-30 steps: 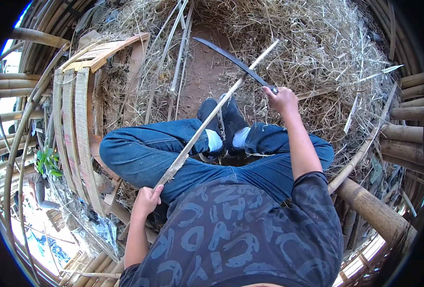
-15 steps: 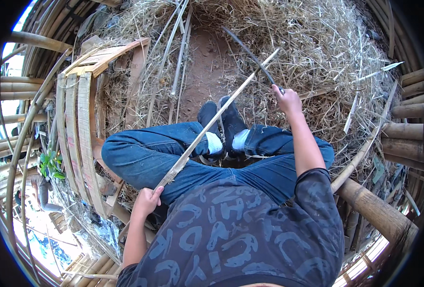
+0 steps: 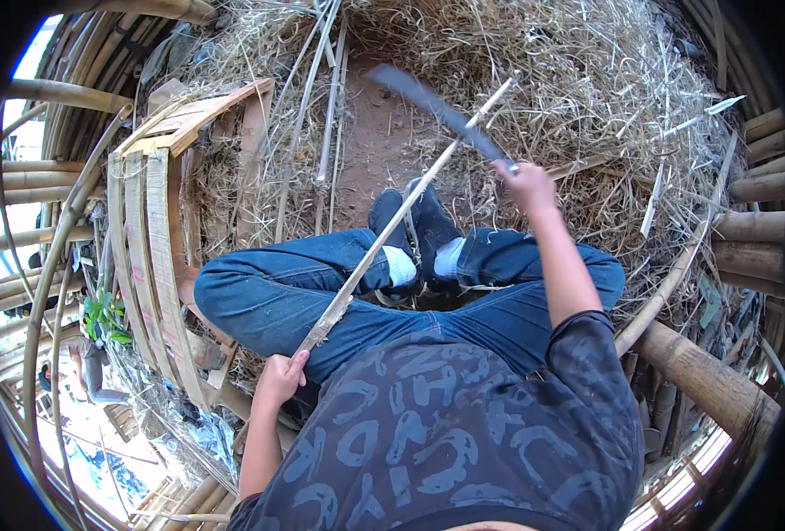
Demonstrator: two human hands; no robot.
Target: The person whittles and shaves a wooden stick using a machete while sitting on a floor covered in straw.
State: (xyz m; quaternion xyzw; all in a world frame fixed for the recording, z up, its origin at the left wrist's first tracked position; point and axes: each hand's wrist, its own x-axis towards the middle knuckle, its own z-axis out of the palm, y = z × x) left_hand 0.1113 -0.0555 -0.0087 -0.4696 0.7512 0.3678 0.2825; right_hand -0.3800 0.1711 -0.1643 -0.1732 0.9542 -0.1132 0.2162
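A long pale bamboo strip (image 3: 383, 234) slants over my crossed legs, from my lap up to the far right. My left hand (image 3: 281, 380) is closed around its near end, beside my left thigh. My right hand (image 3: 531, 188) grips the handle of a long machete (image 3: 435, 108), past my right shin. The dark blade, smeared by motion, crosses the strip close to its far end and points up and left. Whether blade and strip touch, I cannot tell. Fibres look rough on the strip's near part.
Dry shavings (image 3: 578, 80) lie heaped ahead and to the right. A slatted wooden stool (image 3: 158, 257) stands on the left. Long thin strips (image 3: 328, 115) lie beyond my feet. A thick bamboo pole (image 3: 702, 380) is at my right, and a person (image 3: 91, 367) is at far left.
The machete has swung left and turned, showing more of its flat side. My right hand has shifted slightly left and down. The strip stays in my left hand, nearly in place.
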